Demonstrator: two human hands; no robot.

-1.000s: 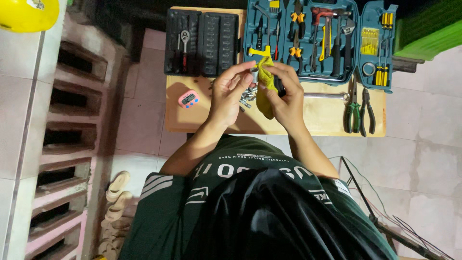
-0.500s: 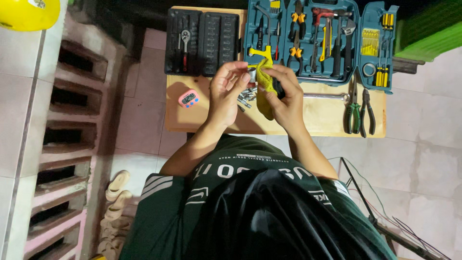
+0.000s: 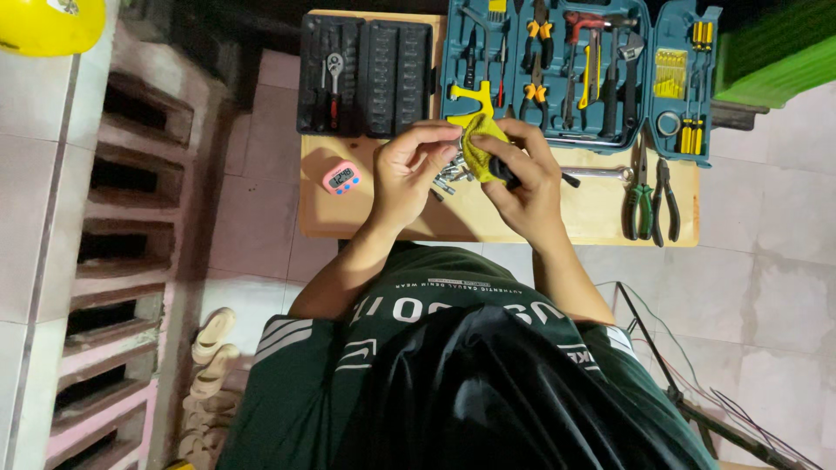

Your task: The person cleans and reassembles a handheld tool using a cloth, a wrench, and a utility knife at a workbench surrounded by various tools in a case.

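Your right hand (image 3: 522, 178) closes its grip on a yellow cloth (image 3: 481, 150) wrapped around a black-handled tool (image 3: 505, 170); your left hand (image 3: 416, 170) pinches the cloth's edge, above the wooden desk (image 3: 592, 213), between pink timer (image 3: 340, 177) and teal tool case (image 3: 575, 70)

On the counter (image 3: 592, 218), the socket set case (image 3: 366, 77) lies at the far left, with the open tool case (image 3: 579, 74) just to its right. Before the socket case sits the small timer (image 3: 341, 177). Two pliers (image 3: 649, 196) lie at the right, before the tool case. A wrench (image 3: 596, 173) lies between the pliers and the hands. Loose sockets (image 3: 448, 174) lie mid-counter under the hands.
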